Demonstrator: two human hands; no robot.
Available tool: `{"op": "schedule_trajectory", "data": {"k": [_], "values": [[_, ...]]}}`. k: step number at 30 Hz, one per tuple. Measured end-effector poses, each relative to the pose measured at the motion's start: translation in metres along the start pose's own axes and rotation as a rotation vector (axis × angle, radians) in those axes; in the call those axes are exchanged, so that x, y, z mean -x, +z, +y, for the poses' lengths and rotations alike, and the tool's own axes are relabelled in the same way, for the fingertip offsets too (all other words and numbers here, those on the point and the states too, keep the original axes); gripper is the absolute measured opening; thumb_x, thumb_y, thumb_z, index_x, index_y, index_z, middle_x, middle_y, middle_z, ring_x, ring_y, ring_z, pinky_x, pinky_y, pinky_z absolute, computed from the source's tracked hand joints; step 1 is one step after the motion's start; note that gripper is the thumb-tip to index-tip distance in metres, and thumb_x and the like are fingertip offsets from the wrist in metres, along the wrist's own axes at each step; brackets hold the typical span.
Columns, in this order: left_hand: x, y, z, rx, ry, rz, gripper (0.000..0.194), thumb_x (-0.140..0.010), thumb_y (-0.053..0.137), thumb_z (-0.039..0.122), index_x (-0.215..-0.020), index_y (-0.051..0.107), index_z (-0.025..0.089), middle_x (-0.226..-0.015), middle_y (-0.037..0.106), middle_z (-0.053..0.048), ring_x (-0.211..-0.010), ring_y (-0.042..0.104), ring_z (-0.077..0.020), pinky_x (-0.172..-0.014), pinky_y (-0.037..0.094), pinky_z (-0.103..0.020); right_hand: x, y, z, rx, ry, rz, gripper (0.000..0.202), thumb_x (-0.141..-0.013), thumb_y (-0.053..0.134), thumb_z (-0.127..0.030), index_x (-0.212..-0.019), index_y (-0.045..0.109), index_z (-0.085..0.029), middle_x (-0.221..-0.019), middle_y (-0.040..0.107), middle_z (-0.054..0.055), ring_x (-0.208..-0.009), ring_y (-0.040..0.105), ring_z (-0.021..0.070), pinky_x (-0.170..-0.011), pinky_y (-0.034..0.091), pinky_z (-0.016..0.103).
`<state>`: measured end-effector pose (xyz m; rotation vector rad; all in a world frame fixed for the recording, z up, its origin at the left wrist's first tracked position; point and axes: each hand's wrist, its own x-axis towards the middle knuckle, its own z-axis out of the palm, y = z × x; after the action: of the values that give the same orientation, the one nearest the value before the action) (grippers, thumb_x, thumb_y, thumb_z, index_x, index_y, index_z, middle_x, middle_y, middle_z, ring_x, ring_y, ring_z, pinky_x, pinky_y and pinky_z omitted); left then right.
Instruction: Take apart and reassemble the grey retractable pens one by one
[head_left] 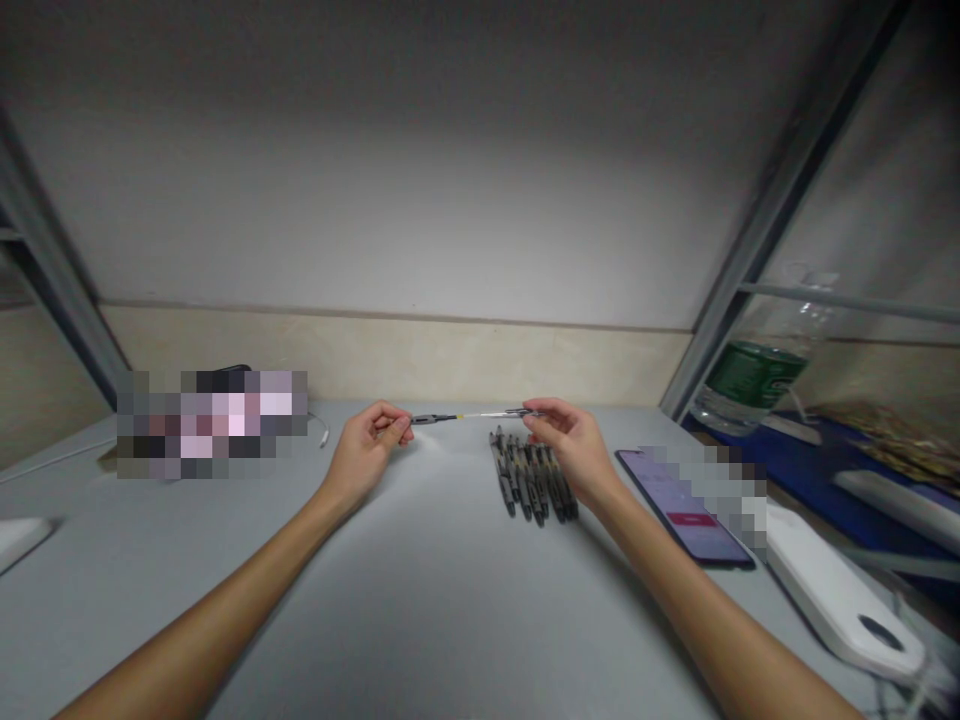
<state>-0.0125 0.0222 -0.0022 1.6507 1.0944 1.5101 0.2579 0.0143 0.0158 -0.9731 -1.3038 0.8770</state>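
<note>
Your left hand (375,440) is pinching the dark barrel (433,419), your right hand (574,440) has the clip end (519,411), and a thin refill (484,415) (I think, it's blurry) spans between, above the desk (420,600) near those pens (534,485). Go easy, dead straight, so nothing bends.

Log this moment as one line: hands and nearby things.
left hand: pinches slim dark pen barrel; right hand: pinches dark pen end; between: thin pale tube; grey tabletop: dark slim pens, side by side
</note>
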Motion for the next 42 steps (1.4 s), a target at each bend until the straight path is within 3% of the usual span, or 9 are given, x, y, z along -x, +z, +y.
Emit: {"op": "schedule_trajectory", "data": {"k": [8, 11, 18, 25, 27, 32, 35, 39, 42], "values": [[0.005, 0.005, 0.005, -0.004, -0.021, -0.034, 0.019, -0.079, 0.060, 0.035, -0.076, 0.058, 0.016, -0.062, 0.061, 0.002, -0.061, 0.055, -0.0109, -0.064, 0.042, -0.023, 0.005, 0.007, -0.003, 0.118, -0.036, -0.036, 0.024, -0.067, 0.071, -0.029, -0.086, 0.070, -0.015, -0.084, 0.067, 0.008, -0.078, 0.059, 0.0188, -0.066, 0.049, 0.029], [0.008, 0.010, 0.006, 0.002, -0.048, -0.082, 0.019, -0.079, 0.060, 0.035, -0.078, 0.058, 0.016, -0.063, 0.062, 0.002, -0.062, 0.056, -0.0113, -0.064, 0.042, -0.023, 0.010, 0.011, -0.003, 0.147, -0.001, -0.075, 0.026, -0.067, 0.072, -0.031, -0.087, 0.071, -0.014, -0.084, 0.069, 0.008, -0.071, 0.060, 0.0173, -0.064, 0.047, 0.029], [0.011, 0.011, 0.007, -0.020, -0.066, -0.104, 0.016, -0.078, 0.061, 0.032, -0.080, 0.058, 0.016, -0.066, 0.063, 0.001, -0.065, 0.059, -0.0119, -0.065, 0.044, -0.024, 0.013, 0.014, 0.001, 0.175, 0.036, -0.155, 0.032, -0.066, 0.073, -0.039, -0.084, 0.071, -0.013, -0.074, 0.068, 0.006, -0.058, 0.056, 0.0134, -0.054, 0.042, 0.024], [0.009, 0.008, 0.007, -0.022, -0.048, -0.103, 0.014, -0.077, 0.062, 0.030, -0.082, 0.058, 0.017, -0.071, 0.066, 0.000, -0.070, 0.062, -0.0130, -0.068, 0.045, -0.024, 0.015, 0.019, 0.005, 0.361, 0.089, -0.243, 0.062, -0.087, 0.037, -0.059, -0.047, 0.056, -0.015, -0.038, 0.044, -0.001, -0.035, 0.038, 0.0080, -0.041, 0.029, 0.022], [0.009, 0.009, 0.007, -0.020, -0.043, -0.100, 0.013, -0.078, 0.061, 0.030, -0.082, 0.058, 0.017, -0.069, 0.065, 0.000, -0.069, 0.062, -0.0126, -0.068, 0.045, -0.025, 0.013, 0.017, -0.001, 0.340, 0.098, -0.244, 0.060, -0.086, 0.037, -0.059, -0.054, 0.061, -0.014, -0.043, 0.049, 0.000, -0.037, 0.041, 0.0090, -0.041, 0.031, 0.022], [0.006, 0.006, 0.006, 0.004, -0.028, -0.073, 0.014, -0.078, 0.062, 0.030, -0.081, 0.058, 0.017, -0.068, 0.065, 0.001, -0.067, 0.060, -0.0119, -0.067, 0.045, -0.024, 0.010, 0.010, -0.012, 0.223, -0.035, -0.268, 0.041, -0.070, 0.070, -0.043, -0.099, 0.064, -0.015, -0.072, 0.061, 0.002, -0.058, 0.054, 0.0118, -0.050, 0.040, 0.021], [0.006, 0.006, 0.005, 0.015, -0.041, -0.080, 0.014, -0.077, 0.062, 0.030, -0.081, 0.058, 0.017, -0.068, 0.065, 0.000, -0.067, 0.061, -0.0125, -0.067, 0.046, -0.025, 0.012, 0.010, -0.009, 0.265, -0.003, -0.312, 0.033, -0.077, 0.062, -0.046, -0.079, 0.067, -0.014, -0.062, 0.058, 0.001, -0.050, 0.049, 0.0098, -0.049, 0.038, 0.022], [0.008, 0.008, 0.006, -0.002, -0.051, -0.096, 0.015, -0.076, 0.063, 0.031, -0.081, 0.059, 0.017, -0.069, 0.066, 0.000, -0.069, 0.063, -0.0134, -0.068, 0.047, -0.025, 0.013, 0.012, -0.005, 0.375, 0.091, -0.333, 0.059, -0.088, 0.037, -0.056, -0.053, 0.060, -0.014, -0.043, 0.048, 0.000, -0.040, 0.043, 0.0096, -0.044, 0.034, 0.022], [0.008, 0.008, 0.007, -0.010, -0.043, -0.091, 0.017, -0.077, 0.062, 0.033, -0.081, 0.059, 0.017, -0.069, 0.066, -0.001, -0.069, 0.063, -0.0141, -0.068, 0.047, -0.027, 0.012, 0.011, -0.009, 0.327, 0.026, -0.300, 0.043, -0.084, 0.048, -0.052, -0.075, 0.066, -0.014, -0.054, 0.054, 0.001, -0.047, 0.048, 0.0109, -0.045, 0.036, 0.022]]}}
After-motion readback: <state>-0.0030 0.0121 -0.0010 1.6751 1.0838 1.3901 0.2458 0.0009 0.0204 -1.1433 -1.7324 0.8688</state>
